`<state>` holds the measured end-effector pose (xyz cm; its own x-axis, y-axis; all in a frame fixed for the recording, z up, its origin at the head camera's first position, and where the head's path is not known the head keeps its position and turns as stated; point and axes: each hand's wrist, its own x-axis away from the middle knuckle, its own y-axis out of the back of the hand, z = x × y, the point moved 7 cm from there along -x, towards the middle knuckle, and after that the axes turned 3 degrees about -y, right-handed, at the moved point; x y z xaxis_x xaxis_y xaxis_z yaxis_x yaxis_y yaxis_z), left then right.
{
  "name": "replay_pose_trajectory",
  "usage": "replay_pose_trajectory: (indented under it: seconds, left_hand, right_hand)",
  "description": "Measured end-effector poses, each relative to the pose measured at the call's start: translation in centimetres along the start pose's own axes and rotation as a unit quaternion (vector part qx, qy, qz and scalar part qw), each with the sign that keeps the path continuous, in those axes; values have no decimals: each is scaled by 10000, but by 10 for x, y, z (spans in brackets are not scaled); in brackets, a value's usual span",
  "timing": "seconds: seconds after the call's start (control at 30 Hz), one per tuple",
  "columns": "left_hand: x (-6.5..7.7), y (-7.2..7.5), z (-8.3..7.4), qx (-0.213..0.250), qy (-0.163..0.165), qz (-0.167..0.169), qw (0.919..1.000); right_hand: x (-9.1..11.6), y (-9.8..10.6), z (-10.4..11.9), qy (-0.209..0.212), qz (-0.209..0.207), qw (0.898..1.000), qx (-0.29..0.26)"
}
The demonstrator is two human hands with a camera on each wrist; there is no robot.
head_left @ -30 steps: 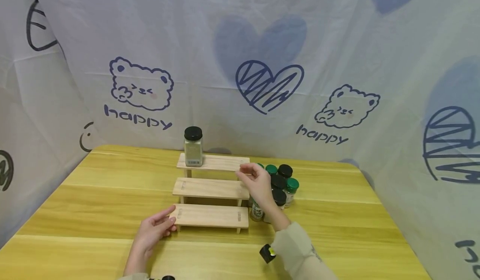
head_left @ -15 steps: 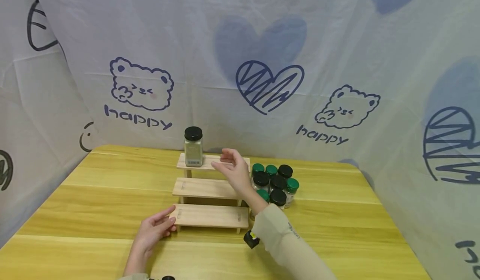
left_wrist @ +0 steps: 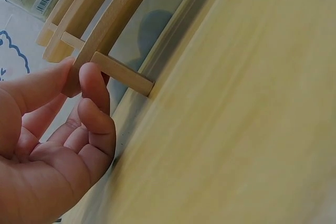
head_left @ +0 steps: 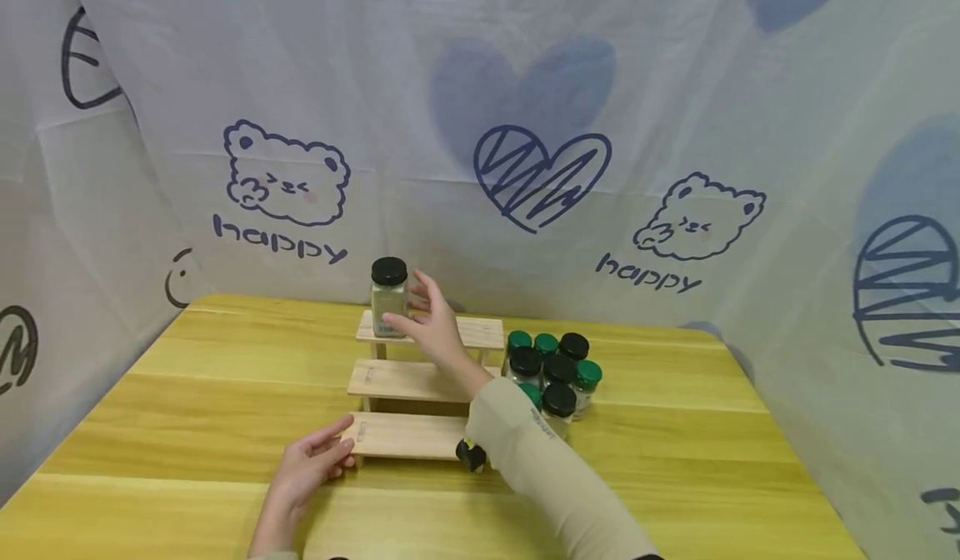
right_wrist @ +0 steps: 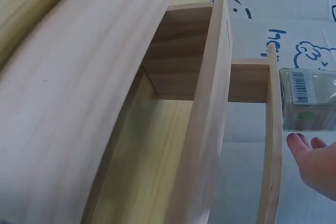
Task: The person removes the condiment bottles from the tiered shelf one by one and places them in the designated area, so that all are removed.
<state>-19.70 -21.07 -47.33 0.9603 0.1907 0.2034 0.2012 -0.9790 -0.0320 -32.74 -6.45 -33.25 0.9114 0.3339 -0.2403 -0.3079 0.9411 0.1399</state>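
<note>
A wooden three-step spice rack (head_left: 408,437) stands on the table. My left hand (head_left: 306,464) pinches the left end of its lowest step between thumb and fingers, close up in the left wrist view. On the left of the top step sits a glass spice jar (head_left: 388,297) with a black lid and pale contents, upright. My right hand (head_left: 437,331) is at this jar's right side, thumb overlapping the front of the glass and fingers spread beside it. In the right wrist view those fingertips (right_wrist: 295,142) lie right by the glass, not curled round it.
Several spice jars (head_left: 558,368) with black or green lids stand in a cluster right of the rack, partly behind the right sleeve (head_left: 525,435). A printed cloth (head_left: 540,277) hangs behind the far edge of the yellow wooden table (head_left: 675,460).
My right hand has moved left from near the jar cluster, over the top step, to the black-lidded jar. My left hand keeps its hold on the lowest step.
</note>
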Motion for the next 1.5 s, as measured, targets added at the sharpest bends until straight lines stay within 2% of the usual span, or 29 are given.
replay_pose_trajectory:
  seconds: [0.3,0.57,0.73,1.1,1.5]
  left_hand:
    - [0,-2,0,31,-55,34,10000]
    - [0,-2,-2,50,-70,40,10000]
    - [-1,-3,-2,81,-86,36,9999]
    - [-1,-2,-2,170,-85,23,9998]
    - [-1,-2,0,96,-43,-57,9999]
  right_hand:
    - [-10,0,-4,27,-113,9996,274]
    - [-7,5,2,-12,-335,9990,302]
    - [-3,11,6,127,-399,9985,351]
    - [10,33,7,215,-676,9968,355]
    - [41,75,22,209,-681,9972,-221]
